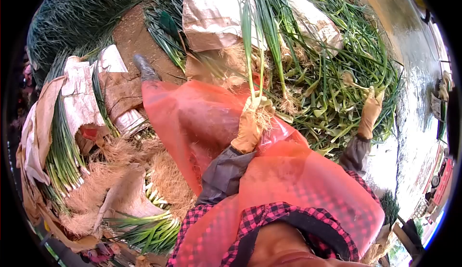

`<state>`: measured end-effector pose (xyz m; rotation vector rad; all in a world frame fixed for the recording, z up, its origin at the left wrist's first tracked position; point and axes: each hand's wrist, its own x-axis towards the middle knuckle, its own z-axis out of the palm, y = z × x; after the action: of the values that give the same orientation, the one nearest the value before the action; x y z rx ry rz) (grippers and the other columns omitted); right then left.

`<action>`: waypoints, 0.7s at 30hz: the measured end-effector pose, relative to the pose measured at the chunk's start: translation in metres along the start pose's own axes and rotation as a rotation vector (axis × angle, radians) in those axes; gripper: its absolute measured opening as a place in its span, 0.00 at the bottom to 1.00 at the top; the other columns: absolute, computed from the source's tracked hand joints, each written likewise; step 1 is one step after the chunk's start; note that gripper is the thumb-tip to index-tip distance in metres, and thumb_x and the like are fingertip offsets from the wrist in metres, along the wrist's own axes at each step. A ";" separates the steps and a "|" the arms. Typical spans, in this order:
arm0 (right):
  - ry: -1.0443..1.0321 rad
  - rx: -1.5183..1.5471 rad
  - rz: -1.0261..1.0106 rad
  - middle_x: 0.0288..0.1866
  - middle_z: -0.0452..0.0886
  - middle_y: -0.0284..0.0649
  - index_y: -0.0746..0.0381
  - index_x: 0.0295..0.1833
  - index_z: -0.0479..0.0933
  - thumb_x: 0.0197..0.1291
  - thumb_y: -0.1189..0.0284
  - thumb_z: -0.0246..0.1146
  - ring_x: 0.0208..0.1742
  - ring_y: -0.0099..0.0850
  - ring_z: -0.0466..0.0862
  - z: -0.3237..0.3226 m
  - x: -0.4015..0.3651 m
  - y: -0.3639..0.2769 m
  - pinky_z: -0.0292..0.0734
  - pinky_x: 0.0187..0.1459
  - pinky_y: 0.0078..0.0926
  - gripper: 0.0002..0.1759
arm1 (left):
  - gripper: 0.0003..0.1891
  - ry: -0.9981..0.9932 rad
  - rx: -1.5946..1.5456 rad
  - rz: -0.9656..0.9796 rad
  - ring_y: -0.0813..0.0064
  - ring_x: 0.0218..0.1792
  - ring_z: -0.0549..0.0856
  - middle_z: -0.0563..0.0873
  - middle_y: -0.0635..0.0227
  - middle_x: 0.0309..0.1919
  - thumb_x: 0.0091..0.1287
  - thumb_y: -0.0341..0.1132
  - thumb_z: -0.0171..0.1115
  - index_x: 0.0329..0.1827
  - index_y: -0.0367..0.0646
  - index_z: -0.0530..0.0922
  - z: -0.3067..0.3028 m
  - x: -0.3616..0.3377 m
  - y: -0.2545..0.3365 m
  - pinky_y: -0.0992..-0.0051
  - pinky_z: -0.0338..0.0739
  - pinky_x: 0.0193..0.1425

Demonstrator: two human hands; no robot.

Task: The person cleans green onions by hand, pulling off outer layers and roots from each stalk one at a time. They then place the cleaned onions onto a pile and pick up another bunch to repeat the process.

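Note:
My left hand (pixel 247 127), in an orange-yellow glove, is closed around the root end of a few green onions (pixel 250 69). Their stalks point away from me, and pale roots spill out beside the glove. Further right, my right hand (pixel 370 114), gloved alike, is closed at the edge of a pile of loose green leaves (pixel 332 98). A pale, withered onion leaf (pixel 355 83) comes out between its fingers. More green onions with bushy roots (pixel 288 103) lie just beyond my left hand.
A translucent red apron (pixel 192 122) covers my lap. Bundled green onions (pixel 65 156) with matted roots (pixel 101 190) lie at left, partly in torn paper sacking (pixel 82 98). A big heap of onion greens (pixel 82 16) stands far left. Wet pavement (pixel 418 89) runs along the right.

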<state>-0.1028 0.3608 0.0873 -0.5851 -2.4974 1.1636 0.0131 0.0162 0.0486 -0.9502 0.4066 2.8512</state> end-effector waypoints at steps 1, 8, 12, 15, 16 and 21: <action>0.342 -0.790 -0.264 0.59 0.71 0.53 0.66 0.67 0.57 0.66 0.63 0.52 0.55 0.36 0.76 0.003 0.018 0.050 0.74 0.53 0.27 0.29 | 0.10 -0.004 0.000 -0.011 0.73 0.37 0.80 0.79 0.62 0.35 0.67 0.36 0.53 0.47 0.40 0.71 -0.005 0.003 -0.001 0.77 0.78 0.40; -1.264 0.419 0.125 0.53 0.76 0.37 0.62 0.64 0.64 0.59 0.71 0.62 0.50 0.25 0.78 0.104 -0.148 -0.102 0.73 0.50 0.23 0.28 | 0.12 -0.061 0.294 0.110 0.83 0.28 0.75 0.77 0.70 0.34 0.71 0.37 0.48 0.52 0.43 0.68 -0.011 0.004 -0.013 0.86 0.71 0.30; -1.125 0.284 -0.131 0.33 0.79 0.32 0.66 0.39 0.78 0.57 0.78 0.62 0.31 0.20 0.75 0.105 -0.159 -0.099 0.71 0.33 0.16 0.05 | 0.11 -0.036 0.221 0.058 0.81 0.34 0.77 0.76 0.69 0.37 0.67 0.28 0.51 0.52 0.41 0.69 -0.015 0.012 -0.013 0.84 0.73 0.34; -0.929 0.430 -0.030 0.29 0.78 0.30 0.64 0.38 0.80 0.59 0.75 0.62 0.29 0.17 0.73 0.092 -0.130 -0.086 0.70 0.32 0.15 0.04 | 0.13 -0.079 0.223 0.081 0.79 0.34 0.78 0.76 0.69 0.37 0.64 0.24 0.53 0.52 0.41 0.69 -0.002 0.014 -0.031 0.82 0.76 0.36; -0.807 0.409 -0.017 0.29 0.79 0.30 0.65 0.39 0.80 0.60 0.75 0.61 0.29 0.17 0.74 0.097 -0.118 -0.069 0.71 0.31 0.15 0.05 | 0.14 -0.022 0.246 -0.027 0.79 0.33 0.78 0.76 0.69 0.37 0.63 0.23 0.53 0.53 0.40 0.69 0.012 0.007 -0.026 0.81 0.77 0.36; -0.188 -0.036 -0.554 0.37 0.81 0.42 0.72 0.46 0.75 0.58 0.72 0.63 0.37 0.30 0.81 0.101 -0.055 -0.024 0.76 0.43 0.22 0.15 | 0.15 -0.032 0.297 -0.006 0.82 0.32 0.78 0.76 0.71 0.36 0.63 0.24 0.54 0.54 0.40 0.69 -0.004 0.007 -0.020 0.84 0.76 0.33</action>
<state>-0.1062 0.2541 0.0377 0.2193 -2.5858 0.9873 0.0136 0.0342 0.0364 -0.8460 0.7938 2.6921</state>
